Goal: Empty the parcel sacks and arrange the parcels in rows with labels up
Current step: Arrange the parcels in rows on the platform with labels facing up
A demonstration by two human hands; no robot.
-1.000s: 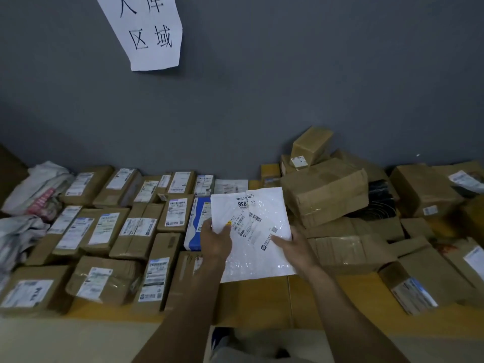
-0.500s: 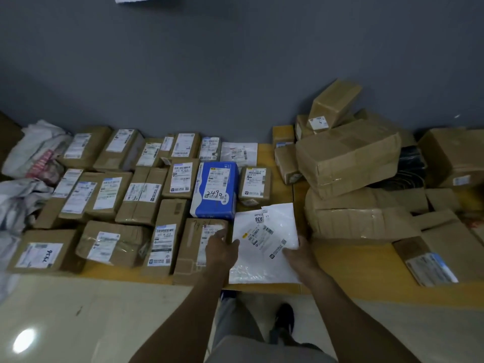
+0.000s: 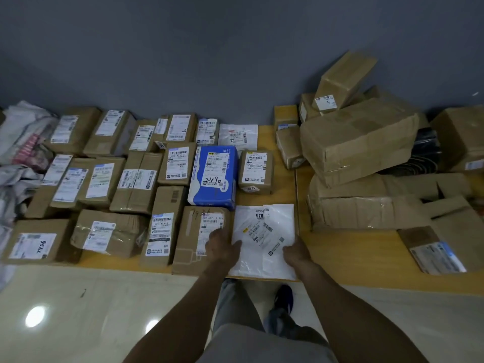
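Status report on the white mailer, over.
Left grip and right grip hold white mailer by its side edges. Mailer flat on yellow platform, label up, beside brown box. Box pile to the right, not touching.

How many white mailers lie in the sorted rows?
2. The front mailer, gripped by the left hand and right hand, ends the nearest row; the back mailer ends the row by the wall. The unsorted pile may hide more.

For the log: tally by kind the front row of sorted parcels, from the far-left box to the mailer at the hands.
Brown cardboard boxes: 4
White poly mailer: 1
Total: 5
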